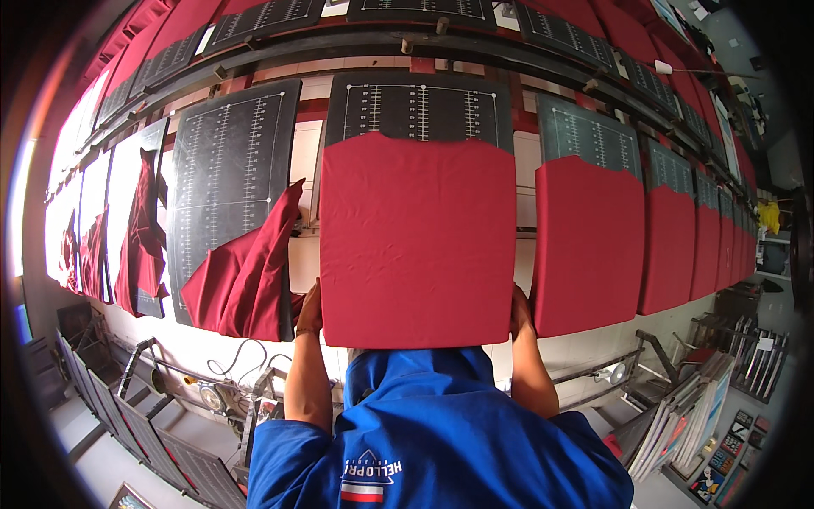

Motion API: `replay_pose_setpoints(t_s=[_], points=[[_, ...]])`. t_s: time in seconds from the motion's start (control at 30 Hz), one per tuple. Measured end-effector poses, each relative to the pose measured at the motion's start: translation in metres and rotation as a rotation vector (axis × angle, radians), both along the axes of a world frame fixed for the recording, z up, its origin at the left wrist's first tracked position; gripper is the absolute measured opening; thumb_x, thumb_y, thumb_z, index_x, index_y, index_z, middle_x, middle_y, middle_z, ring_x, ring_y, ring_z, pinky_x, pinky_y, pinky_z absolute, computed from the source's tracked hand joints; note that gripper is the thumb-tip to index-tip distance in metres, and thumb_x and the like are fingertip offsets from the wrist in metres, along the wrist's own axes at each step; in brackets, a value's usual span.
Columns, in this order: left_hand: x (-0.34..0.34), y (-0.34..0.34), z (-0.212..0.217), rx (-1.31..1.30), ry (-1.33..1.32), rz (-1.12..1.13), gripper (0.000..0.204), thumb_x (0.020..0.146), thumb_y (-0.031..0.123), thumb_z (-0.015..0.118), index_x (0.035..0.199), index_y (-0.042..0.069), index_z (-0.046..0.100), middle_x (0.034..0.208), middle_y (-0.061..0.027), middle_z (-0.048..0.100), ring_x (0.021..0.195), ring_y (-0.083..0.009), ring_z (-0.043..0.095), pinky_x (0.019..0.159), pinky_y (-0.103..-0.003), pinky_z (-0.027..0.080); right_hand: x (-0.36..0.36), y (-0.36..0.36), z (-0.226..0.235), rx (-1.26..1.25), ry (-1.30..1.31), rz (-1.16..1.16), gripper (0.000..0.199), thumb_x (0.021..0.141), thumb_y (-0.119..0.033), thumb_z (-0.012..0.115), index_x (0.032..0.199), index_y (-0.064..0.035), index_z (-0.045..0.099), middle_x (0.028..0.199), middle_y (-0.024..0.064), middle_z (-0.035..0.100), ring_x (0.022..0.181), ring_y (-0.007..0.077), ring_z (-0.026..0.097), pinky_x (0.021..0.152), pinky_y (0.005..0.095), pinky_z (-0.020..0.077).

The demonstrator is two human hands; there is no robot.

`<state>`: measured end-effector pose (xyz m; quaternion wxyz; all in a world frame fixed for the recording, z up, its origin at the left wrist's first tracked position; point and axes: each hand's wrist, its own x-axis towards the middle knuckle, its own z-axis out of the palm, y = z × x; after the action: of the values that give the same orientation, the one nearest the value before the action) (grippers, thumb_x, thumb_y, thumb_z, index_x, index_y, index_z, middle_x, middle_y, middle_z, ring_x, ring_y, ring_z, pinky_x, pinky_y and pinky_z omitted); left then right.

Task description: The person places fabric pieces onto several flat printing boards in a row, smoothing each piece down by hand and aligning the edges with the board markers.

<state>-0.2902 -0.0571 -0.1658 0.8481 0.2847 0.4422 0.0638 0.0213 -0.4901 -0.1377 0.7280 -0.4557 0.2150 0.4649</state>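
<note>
A red garment (415,242) is stretched flat over a black printing board (420,106) with white ruler marks, straight in front of me. My left hand (310,310) grips the garment's lower left edge at the side of the board. At the lower right edge, my right hand (520,312) holds the garment the same way. Both forearms rise from my blue shirt (441,441) at the bottom of the view. The fingers of both hands are partly hidden behind the cloth.
On the board to the left (229,170) a bunched red garment (246,280) hangs loosely. Boards to the right (589,246) carry flat red garments. More boards with red cloth curve off at far left. Framed screens lean in racks at lower left (144,433) and lower right (678,416).
</note>
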Motion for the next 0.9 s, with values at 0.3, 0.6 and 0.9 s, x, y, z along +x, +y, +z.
replay_pose_setpoints(t_s=[0.3, 0.6, 0.9], points=[[0.008, -0.008, 0.012, -0.011, -0.011, 0.051, 0.049, 0.105, 0.044, 0.05, 0.133, 0.004, 0.057, 0.12, -0.0071, 0.069, 0.103, -0.0182, 0.068, 0.087, -0.033, 0.057, 0.006, -0.003, 0.007, -0.263, -0.067, 0.084, 0.049, 0.103, -0.037, 0.048, 0.131, 0.0014, 0.057, 0.123, 0.0159, 0.066, 0.11, 0.0272, 0.065, 0.096, 0.0412, 0.051], [0.01, -0.015, 0.015, -0.065, -0.082, 0.122, 0.04, 0.106, 0.036, 0.051, 0.126, 0.003, 0.061, 0.113, -0.0063, 0.071, 0.096, -0.0159, 0.07, 0.081, -0.031, 0.058, 0.009, 0.202, 0.132, -0.591, -1.983, 1.081, 0.071, 0.098, -0.052, 0.054, 0.15, -0.0057, 0.042, 0.16, 0.0162, 0.034, 0.149, 0.0396, 0.028, 0.121, 0.0553, 0.021], [0.007, -0.022, 0.027, -0.075, -0.044, 0.209, 0.034, 0.109, 0.029, 0.047, 0.126, 0.003, 0.06, 0.114, -0.0084, 0.07, 0.097, -0.017, 0.07, 0.083, -0.031, 0.058, -0.005, 0.29, 0.151, -0.588, -2.152, 1.301, 0.072, 0.099, -0.054, 0.045, 0.151, -0.0048, 0.04, 0.156, 0.0219, 0.039, 0.146, 0.0405, 0.035, 0.12, 0.0558, 0.0243]])
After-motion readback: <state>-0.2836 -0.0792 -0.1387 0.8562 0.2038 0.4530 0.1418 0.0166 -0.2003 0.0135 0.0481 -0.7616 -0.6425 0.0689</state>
